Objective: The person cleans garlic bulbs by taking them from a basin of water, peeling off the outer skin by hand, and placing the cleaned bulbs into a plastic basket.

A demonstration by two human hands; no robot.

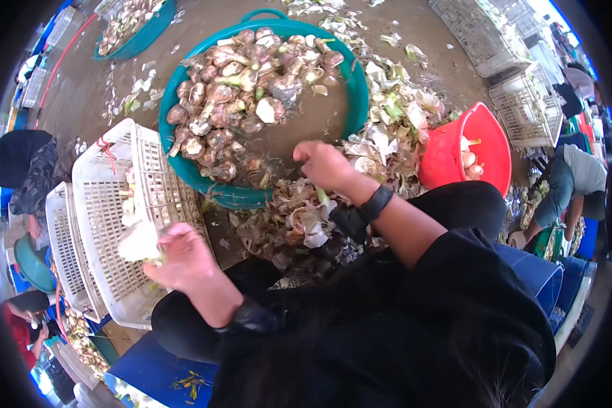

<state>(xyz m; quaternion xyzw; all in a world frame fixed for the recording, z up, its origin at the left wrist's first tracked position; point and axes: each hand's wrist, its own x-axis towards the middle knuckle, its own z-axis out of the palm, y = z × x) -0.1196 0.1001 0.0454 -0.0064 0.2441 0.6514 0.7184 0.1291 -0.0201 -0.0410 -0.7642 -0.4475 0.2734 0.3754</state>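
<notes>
My left hand (192,264) is over the white plastic crate (105,272), thumb and fingers apart. A pale peeled garlic bulb (140,241), smeared by motion, is just past its fingertips, above the crate; whether they still touch it is unclear. More pale bulbs lie inside the crate, partly hidden by its slatted wall. My right hand (325,165) is curled over the near right side of a green tub (358,95); what its fingers hold, if anything, is hidden. Brown-skinned garlic bulbs (217,95) with cut stalks fill the tub's left side, with muddy brown residue at right.
Papery skins (394,129) are heaped around the tub and before my knees. A red bucket (449,153) with a few bulbs stands at right. Another green tub (139,34) is at upper left. Stacked crates (527,105) and co-workers (571,183) are at the sides.
</notes>
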